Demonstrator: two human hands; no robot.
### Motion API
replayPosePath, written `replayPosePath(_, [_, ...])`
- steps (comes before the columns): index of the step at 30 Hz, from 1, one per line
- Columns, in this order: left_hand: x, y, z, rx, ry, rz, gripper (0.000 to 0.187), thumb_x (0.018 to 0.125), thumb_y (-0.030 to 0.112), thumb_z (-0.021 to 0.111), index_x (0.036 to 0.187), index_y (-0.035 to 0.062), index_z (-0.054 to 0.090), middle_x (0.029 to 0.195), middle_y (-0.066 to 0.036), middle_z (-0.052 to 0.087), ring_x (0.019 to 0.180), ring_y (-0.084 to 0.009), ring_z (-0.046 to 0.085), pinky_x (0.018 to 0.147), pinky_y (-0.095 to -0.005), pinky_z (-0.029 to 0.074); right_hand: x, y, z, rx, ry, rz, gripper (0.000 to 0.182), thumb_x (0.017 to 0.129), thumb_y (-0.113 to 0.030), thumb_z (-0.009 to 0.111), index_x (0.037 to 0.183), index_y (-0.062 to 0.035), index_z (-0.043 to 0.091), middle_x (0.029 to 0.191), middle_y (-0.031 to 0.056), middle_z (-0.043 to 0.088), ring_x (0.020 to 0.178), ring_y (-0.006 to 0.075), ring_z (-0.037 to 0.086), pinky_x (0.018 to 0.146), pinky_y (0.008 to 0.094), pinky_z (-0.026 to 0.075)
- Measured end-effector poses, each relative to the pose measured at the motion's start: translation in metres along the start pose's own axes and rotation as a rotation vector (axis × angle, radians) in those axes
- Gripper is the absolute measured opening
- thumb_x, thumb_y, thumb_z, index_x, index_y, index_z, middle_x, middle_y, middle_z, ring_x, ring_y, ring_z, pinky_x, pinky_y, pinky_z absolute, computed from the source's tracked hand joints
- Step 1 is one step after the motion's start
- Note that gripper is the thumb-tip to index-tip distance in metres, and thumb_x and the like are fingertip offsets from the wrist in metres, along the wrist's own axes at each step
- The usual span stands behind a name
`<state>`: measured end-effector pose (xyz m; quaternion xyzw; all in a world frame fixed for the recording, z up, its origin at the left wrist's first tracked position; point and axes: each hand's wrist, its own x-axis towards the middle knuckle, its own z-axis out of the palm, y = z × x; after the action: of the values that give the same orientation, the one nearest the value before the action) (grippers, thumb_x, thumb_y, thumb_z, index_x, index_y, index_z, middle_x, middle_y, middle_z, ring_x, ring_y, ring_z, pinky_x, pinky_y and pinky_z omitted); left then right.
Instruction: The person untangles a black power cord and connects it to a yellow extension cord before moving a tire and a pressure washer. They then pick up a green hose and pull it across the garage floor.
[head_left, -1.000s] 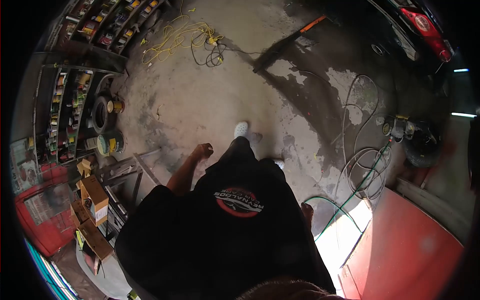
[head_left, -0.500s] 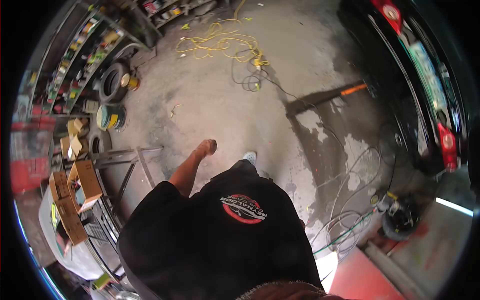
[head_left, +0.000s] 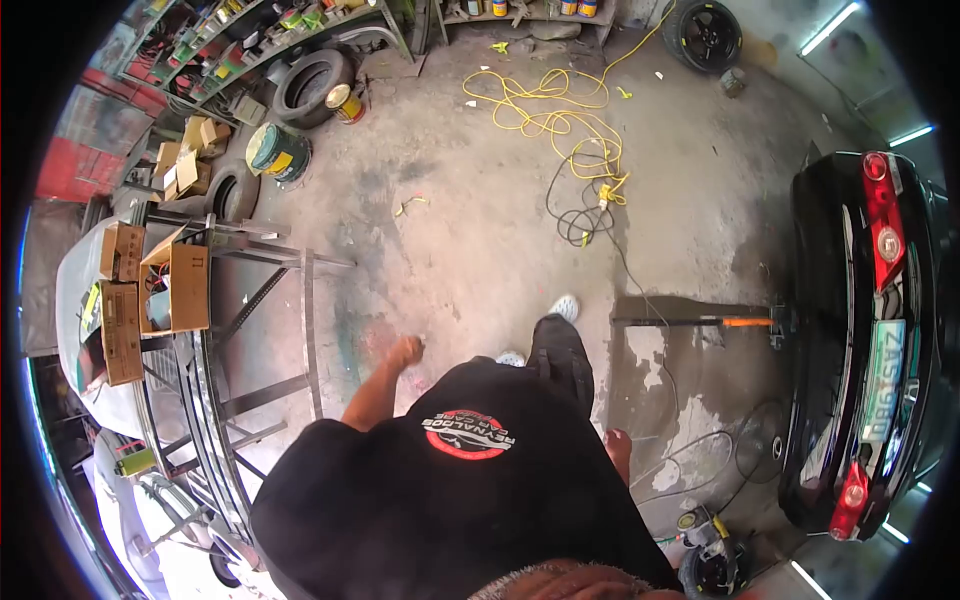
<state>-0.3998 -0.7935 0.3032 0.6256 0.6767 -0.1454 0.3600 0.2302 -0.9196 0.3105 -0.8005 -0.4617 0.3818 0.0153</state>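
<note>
My left hand [head_left: 405,353] hangs ahead of my body above the concrete floor, its fingers curled closed with nothing showing in them. It touches nothing; the metal frame stand [head_left: 310,330] is the nearest thing on that side. At my right side, only part of my right hand [head_left: 618,447] shows past the black shirt [head_left: 400,500], and its fingers cannot be made out. My white shoes [head_left: 565,307] show below, one foot in front of the other.
Left are cardboard boxes [head_left: 177,285], a bucket [head_left: 279,153], tires [head_left: 313,86] and shelves [head_left: 240,60]. A tangled yellow cord [head_left: 540,118] lies ahead. To the right stand a black car [head_left: 815,350], a jack with an orange handle part [head_left: 748,322], hoses [head_left: 690,470] and a machine [head_left: 705,535].
My view has turned to the right and come upright, showing more of the car and a far wheel. My left arm has swung back toward my body, and one foot has stepped forward.
</note>
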Motion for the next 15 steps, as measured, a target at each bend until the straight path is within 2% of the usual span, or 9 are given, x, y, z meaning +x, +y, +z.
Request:
replayPosePath(1, [-0.009, 0.008, 0.009, -0.023, 0.001, -0.092, 0.038, 0.089, 0.037, 0.05, 0.094, 0.0039, 0.069, 0.099, -0.024, 0.066, 0.095, -0.0416, 0.064, 0.084, -0.049, 0.05, 0.01, -0.013, -0.005, 0.017, 0.036, -0.032, 0.038, 0.083, -0.034, 0.062, 0.092, 0.0033, 0.067, 0.097, 0.0264, 0.064, 0.097, 0.0419, 0.06, 0.087, 0.0457, 0.046])
replayPosePath(3, [0.0, 0.012, 0.027, -0.003, -0.08, -0.039, 0.041, 0.088, 0.039, 0.05, 0.091, 0.004, 0.07, 0.101, -0.022, 0.066, 0.096, -0.0391, 0.064, 0.083, -0.0481, 0.05, 0.036, -0.037, -0.014, 0.003, 0.022, -0.061, 0.038, 0.083, -0.035, 0.062, 0.091, 0.0027, 0.067, 0.098, 0.0259, 0.064, 0.098, 0.0416, 0.06, 0.087, 0.0456, 0.046])
replayPosePath(5, [0.005, 0.04, -0.002, 0.146, -0.2, 0.082, 0.042, 0.088, 0.042, 0.049, 0.092, 0.0072, 0.072, 0.097, -0.019, 0.068, 0.096, -0.0331, 0.064, 0.085, -0.0439, 0.05, 0.07, -0.054, -0.026, -0.049, -0.069, -0.049, 0.039, 0.084, -0.036, 0.062, 0.092, 0.0021, 0.067, 0.099, 0.0246, 0.065, 0.099, 0.0407, 0.061, 0.088, 0.0452, 0.047])
replayPosePath(6, [0.02, 0.034, -0.002, 0.161, -0.196, 0.257, 0.04, 0.09, 0.04, 0.046, 0.094, 0.0104, 0.072, 0.093, -0.017, 0.068, 0.096, -0.0339, 0.064, 0.085, -0.0431, 0.05, 0.084, -0.061, -0.029, -0.013, -0.038, -0.027, 0.039, 0.083, -0.036, 0.063, 0.091, 0.002, 0.067, 0.099, 0.0245, 0.065, 0.098, 0.0402, 0.061, 0.086, 0.0454, 0.047])
replayPosePath(8, [0.031, 0.058, -0.041, -0.023, -0.009, 0.193, 0.03, 0.086, 0.037, 0.057, 0.09, 0.0107, 0.07, 0.089, -0.019, 0.068, 0.092, -0.0354, 0.065, 0.081, -0.0452, 0.051, 0.112, -0.081, -0.04, 0.018, -0.013, 0.015, 0.04, 0.083, -0.037, 0.064, 0.091, 0.002, 0.066, 0.098, 0.0244, 0.065, 0.097, 0.0394, 0.062, 0.084, 0.0456, 0.048])
replayPosePath(11, [0.065, 0.115, -0.144, -0.2, 0.023, -0.153, 0.026, 0.077, 0.034, 0.071, 0.084, 0.0092, 0.066, 0.082, -0.02, 0.067, 0.084, -0.0387, 0.066, 0.073, -0.0466, 0.052, 0.163, -0.117, -0.08, 0.019, -0.058, 0.076, 0.039, 0.083, -0.036, 0.063, 0.093, 0.0018, 0.066, 0.097, 0.0238, 0.065, 0.097, 0.0389, 0.062, 0.082, 0.0452, 0.048])
replayPosePath(12, [0.114, 0.077, -0.125, -0.231, 0.24, -0.006, 0.029, 0.07, 0.03, 0.078, 0.079, 0.0079, 0.063, 0.075, -0.021, 0.066, 0.074, -0.0413, 0.065, 0.064, -0.0465, 0.052, 0.175, -0.144, -0.105, 0.044, -0.086, 0.106, 0.038, 0.084, -0.035, 0.061, 0.094, 0.0014, 0.067, 0.098, 0.0235, 0.066, 0.097, 0.0388, 0.062, 0.082, 0.0449, 0.048])
replayPosePath(13, [0.138, 0.08, -0.152, -0.172, 0.3, -0.021, 0.025, 0.074, 0.029, 0.075, 0.081, 0.0085, 0.064, 0.073, -0.021, 0.065, 0.071, -0.0443, 0.063, 0.06, -0.0461, 0.052, 0.189, -0.165, -0.125, 0.072, -0.118, 0.142, 0.037, 0.085, -0.034, 0.059, 0.096, 0.001, 0.067, 0.098, 0.0231, 0.066, 0.097, 0.0387, 0.062, 0.082, 0.0445, 0.048])
replayPosePath(15, [0.173, 0.103, -0.213, -0.667, 0.276, -0.106, 0.019, 0.079, 0.02, 0.069, 0.08, 0.0022, 0.062, 0.068, -0.016, 0.068, 0.061, -0.0248, 0.068, 0.055, -0.0364, 0.053, 0.228, -0.18, -0.149, 0.086, -0.085, 0.124, 0.04, 0.084, -0.033, 0.06, 0.102, 0.0015, 0.066, 0.105, 0.0229, 0.065, 0.103, 0.0373, 0.061, 0.086, 0.0425, 0.048])
